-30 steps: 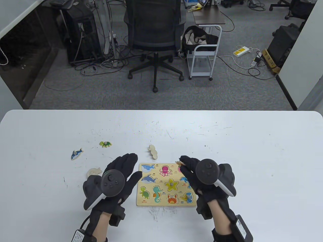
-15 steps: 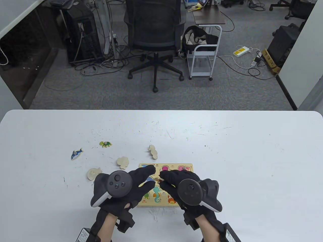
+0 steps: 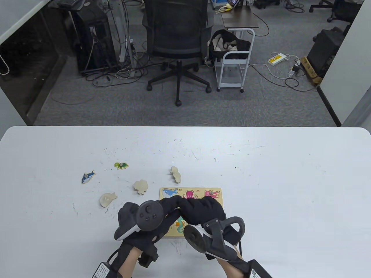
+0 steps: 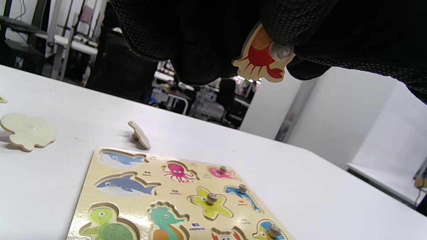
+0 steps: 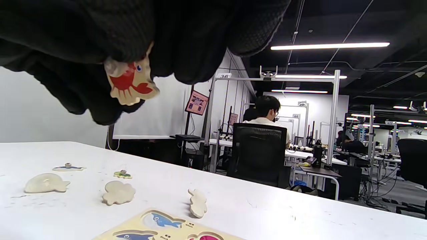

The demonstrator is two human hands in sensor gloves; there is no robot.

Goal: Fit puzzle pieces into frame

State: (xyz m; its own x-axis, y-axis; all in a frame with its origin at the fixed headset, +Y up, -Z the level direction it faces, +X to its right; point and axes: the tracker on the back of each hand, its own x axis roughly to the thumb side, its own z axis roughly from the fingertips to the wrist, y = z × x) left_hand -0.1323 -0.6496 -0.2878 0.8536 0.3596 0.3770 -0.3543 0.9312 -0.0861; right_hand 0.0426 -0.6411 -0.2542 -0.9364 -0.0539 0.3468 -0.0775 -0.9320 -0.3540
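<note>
Got the crab piece [image 4: 263, 58] pinched between both hands' fingers [image 4: 283, 26]; next, lower it into the frame [image 4: 100, 213] slot below.

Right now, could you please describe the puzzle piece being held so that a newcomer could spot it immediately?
Start at the wooden puzzle frame on the white table; directly above it the two gloved hands meet. Pinched between their fingers is the crab piece. Unlike the pale, face-down pieces lying loose on the table, it shows a red crab with claws and is lifted in the air.
</note>
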